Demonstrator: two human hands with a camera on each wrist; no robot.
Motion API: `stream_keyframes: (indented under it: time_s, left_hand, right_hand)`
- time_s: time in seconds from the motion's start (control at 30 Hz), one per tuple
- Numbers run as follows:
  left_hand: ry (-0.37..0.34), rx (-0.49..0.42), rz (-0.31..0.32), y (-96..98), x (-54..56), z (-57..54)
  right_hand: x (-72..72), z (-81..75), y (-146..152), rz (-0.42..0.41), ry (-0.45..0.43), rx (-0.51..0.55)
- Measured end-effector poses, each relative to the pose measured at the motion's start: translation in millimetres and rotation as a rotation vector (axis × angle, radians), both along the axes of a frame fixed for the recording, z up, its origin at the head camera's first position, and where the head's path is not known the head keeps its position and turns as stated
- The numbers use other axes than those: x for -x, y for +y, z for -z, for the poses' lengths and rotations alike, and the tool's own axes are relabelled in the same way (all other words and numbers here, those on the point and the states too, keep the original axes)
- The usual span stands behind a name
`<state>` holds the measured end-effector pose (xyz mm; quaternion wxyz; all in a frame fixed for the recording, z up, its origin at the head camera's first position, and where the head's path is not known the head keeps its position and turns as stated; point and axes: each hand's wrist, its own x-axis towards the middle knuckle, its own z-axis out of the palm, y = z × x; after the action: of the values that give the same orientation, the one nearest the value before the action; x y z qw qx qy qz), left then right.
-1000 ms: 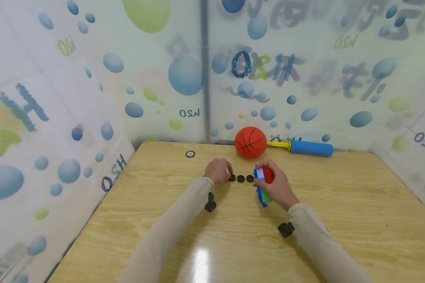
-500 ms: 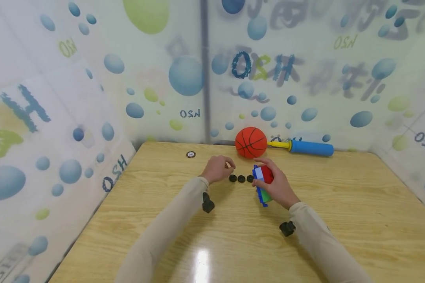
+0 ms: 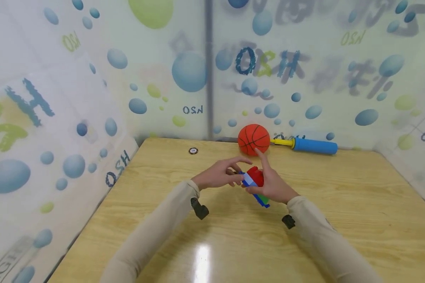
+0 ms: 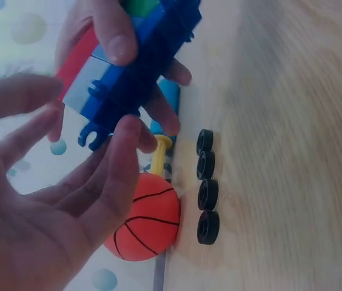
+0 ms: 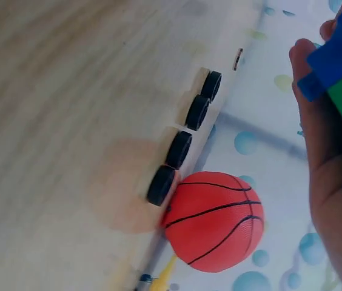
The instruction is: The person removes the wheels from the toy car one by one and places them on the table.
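Note:
My right hand (image 3: 277, 186) holds a toy car body (image 3: 254, 181) of red, light blue and green blocks on a blue base. In the left wrist view, its thumb lies along the light blue side. My left hand (image 3: 219, 173) reaches around the car body's front end with loosely bent fingers; one fingertip overlaps the blue base (image 4: 140, 70), another comes close to the red block (image 4: 77, 57). Small hooks show on the base's underside, with no wheels on them. Several black toy wheels (image 4: 206, 195) stand in a row on the table, mostly hidden in the head view.
A small red basketball (image 3: 253, 139) sits at the table's back edge, beside a blue hand pump (image 3: 315, 146) with a yellow end. A poker chip (image 3: 193, 151) lies at the back left. Printed fabric walls surround the wooden table (image 3: 162, 243).
My left hand has left the wheel at the row's left end and come to the car body. My right hand has brought the car body left, tilting it, over the wheels in the head view.

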<state>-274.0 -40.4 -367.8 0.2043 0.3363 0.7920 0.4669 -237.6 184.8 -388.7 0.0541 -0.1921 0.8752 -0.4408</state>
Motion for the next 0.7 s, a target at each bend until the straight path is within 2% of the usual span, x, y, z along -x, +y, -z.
stream_keyframes:
  time_s: [0.13, 0.27, 0.4, 0.47, 0.7]
  left_hand:
    - [-0.106, -0.032, 0.03, -2.3, -4.4, 3.1]
    - [-0.12, -0.045, 0.028, 2.3, -7.3, 7.4]
    - [-0.075, -0.051, -0.009, 3.3, -10.7, 8.7]
    - [-0.064, -0.072, -0.029, 0.9, -12.5, 10.2]
    - [-0.162, -0.211, -0.129, -17.3, -15.4, 19.7]
  right_hand:
    - [-1.0, -5.1, -4, -0.068, 0.043, -0.058]
    - [-0.3, -9.1, -8, -0.158, 0.082, -0.09]
    - [2.5, -9.0, -11, -0.211, 0.098, -0.086]
    - [2.9, -8.2, -10, -0.213, 0.107, -0.092]
    - [2.5, -1.3, 1, -0.205, 0.12, -0.077]
